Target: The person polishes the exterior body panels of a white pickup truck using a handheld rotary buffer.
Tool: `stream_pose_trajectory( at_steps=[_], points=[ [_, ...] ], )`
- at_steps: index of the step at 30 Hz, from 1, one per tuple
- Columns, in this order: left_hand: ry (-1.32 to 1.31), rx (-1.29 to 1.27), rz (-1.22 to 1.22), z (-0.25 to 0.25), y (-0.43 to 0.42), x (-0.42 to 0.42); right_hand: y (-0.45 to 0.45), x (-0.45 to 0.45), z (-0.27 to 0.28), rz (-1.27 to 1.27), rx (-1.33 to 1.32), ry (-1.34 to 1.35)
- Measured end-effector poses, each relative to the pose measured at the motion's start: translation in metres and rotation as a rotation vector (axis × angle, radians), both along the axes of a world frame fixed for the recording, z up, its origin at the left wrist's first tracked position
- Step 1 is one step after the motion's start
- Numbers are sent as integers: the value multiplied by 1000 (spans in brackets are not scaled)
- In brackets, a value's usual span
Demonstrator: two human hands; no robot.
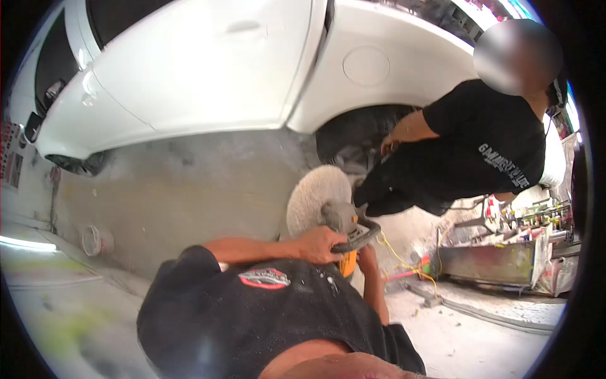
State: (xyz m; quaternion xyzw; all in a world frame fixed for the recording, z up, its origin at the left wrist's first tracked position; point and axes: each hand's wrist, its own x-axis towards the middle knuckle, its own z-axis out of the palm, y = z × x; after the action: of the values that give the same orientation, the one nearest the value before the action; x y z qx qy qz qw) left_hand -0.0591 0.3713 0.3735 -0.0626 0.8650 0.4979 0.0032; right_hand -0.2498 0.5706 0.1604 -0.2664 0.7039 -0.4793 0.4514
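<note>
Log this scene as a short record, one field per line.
Vehicle: white car, its side in view
Tool: grey-and-yellow polisher
Working end: round, whitish, fluffy pad, clear of the car's painted panels
Left grip: closed at the tool's black handle
Right grip: at the tool's yellow part, partly hidden
Nearby: another person in black, standing by the car's dark wheel
Floor: pale bucket, off to the left

I receive a bright view, strongly bent near its black round border. A long white glowing strip glares toward nine o'clock; the yellow-green patch at eight is blurred.
</note>
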Motion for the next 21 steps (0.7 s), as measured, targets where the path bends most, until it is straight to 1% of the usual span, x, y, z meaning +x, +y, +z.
stream_pose_trajectory(
  at_steps=[2,3,4,5,7,10,11,13,14,17,18,19,21],
  points=[
    [-2,-29,52,16,-9,0,17,13,-5,-298,149,-515],
    [11,-6,94,23,-8,0,14,25,24,-333,176,-486],
    [21,32,136,26,-5,0,14,31,39,-336,139,-528],
    [62,3,173,24,-7,-2,10,32,39,-325,102,-511],
    [146,-27,259,4,-18,-4,2,33,25,-298,59,-469],
    [131,94,371,-7,-40,-12,-17,28,-2,-249,-87,-517],
    [135,83,374,-7,-48,-17,-22,24,-11,-242,-129,-532],
    [144,68,384,-1,-68,-27,-35,11,13,-31,-164,-188],
    [156,50,421,12,-73,-33,-39,7,26,80,-175,-22],
    [267,-47,408,23,-106,-58,-57,-1,29,-242,-151,-824],
    [295,-99,419,27,-116,-70,-50,-13,9,-87,-200,-779],
    [314,-141,419,30,-124,-81,-46,-14,16,-33,-187,-719],
    [328,-102,437,44,-141,-101,-57,-37,29,84,-162,-589]
  ],
)
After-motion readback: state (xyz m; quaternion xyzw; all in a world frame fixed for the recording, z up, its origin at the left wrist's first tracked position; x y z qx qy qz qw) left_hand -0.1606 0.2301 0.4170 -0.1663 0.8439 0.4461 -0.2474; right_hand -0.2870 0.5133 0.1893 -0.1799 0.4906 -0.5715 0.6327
